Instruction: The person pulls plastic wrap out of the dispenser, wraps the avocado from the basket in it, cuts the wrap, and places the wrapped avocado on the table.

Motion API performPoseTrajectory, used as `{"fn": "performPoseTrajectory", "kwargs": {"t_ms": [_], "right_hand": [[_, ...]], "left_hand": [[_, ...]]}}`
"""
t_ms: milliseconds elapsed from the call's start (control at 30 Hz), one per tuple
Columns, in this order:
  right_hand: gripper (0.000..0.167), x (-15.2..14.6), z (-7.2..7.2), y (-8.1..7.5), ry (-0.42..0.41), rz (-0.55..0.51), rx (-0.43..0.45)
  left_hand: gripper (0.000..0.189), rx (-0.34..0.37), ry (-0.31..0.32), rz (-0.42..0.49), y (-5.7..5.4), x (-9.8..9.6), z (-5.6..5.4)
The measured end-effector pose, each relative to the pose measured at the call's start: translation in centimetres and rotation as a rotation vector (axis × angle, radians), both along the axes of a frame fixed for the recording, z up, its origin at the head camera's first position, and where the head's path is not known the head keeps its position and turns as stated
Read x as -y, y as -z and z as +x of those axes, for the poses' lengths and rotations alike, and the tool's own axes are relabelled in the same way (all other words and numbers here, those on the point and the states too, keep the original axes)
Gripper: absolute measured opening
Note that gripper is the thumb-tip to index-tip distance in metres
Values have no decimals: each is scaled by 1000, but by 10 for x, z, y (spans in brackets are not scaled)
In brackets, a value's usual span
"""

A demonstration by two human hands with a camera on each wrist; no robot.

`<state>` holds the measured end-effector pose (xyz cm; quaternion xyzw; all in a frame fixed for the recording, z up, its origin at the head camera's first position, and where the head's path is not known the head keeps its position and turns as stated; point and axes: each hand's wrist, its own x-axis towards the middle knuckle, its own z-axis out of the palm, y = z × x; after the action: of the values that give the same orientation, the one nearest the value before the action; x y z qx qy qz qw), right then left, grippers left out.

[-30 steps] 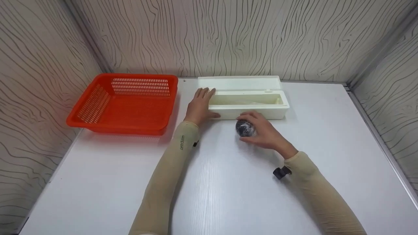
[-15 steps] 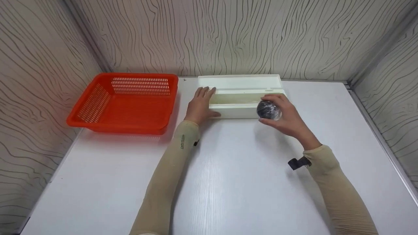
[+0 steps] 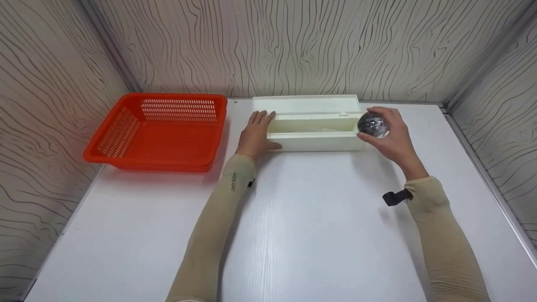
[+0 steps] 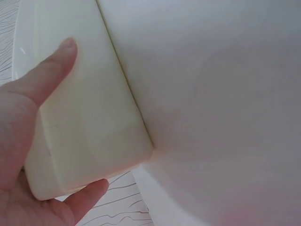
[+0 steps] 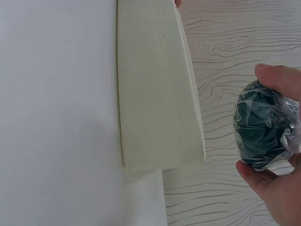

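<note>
A long white box (image 3: 316,144) stands near the back wall with its lid (image 3: 306,104) tipped back. My left hand (image 3: 255,136) grips its left end. In the left wrist view the thumb (image 4: 61,66) lies along the front face, and a finger shows past the end. My right hand (image 3: 392,130) holds a dark round thing (image 3: 372,124) wrapped in clear plastic film, at the box's right end. In the right wrist view, the wrapped round thing (image 5: 261,127) looks dark green, pinched between thumb and fingers, apart from the box.
A red plastic basket (image 3: 168,142) with slotted sides stands to the left of the box. The white table (image 3: 310,226) meets patterned wall panels (image 3: 302,50) at the back and both sides.
My right hand has carried the wrapped round thing rightward and back, from in front of the box to its right end. The left hand stays on the box.
</note>
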<state>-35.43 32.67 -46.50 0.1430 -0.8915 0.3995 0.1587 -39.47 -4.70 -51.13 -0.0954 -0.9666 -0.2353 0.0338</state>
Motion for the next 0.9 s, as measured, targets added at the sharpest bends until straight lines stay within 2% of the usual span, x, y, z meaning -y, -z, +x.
{"fn": "performPoseTrajectory", "kwargs": {"t_ms": [233,467,700,900], "right_hand": [[71,-22,-10,5,115,-19,-24],[73,-40,-18,10,209,-18,-1],[76,-51,-19,12,271,-8,60],[74,-60,-26,18,316,43,46]], "left_hand": [[109,4,-2,15,0,-3,1],[110,7,-2,8,-1,-3,2],[109,-4,7,-3,-1,-2,2],[110,3,2,2,-2,-1,2]]}}
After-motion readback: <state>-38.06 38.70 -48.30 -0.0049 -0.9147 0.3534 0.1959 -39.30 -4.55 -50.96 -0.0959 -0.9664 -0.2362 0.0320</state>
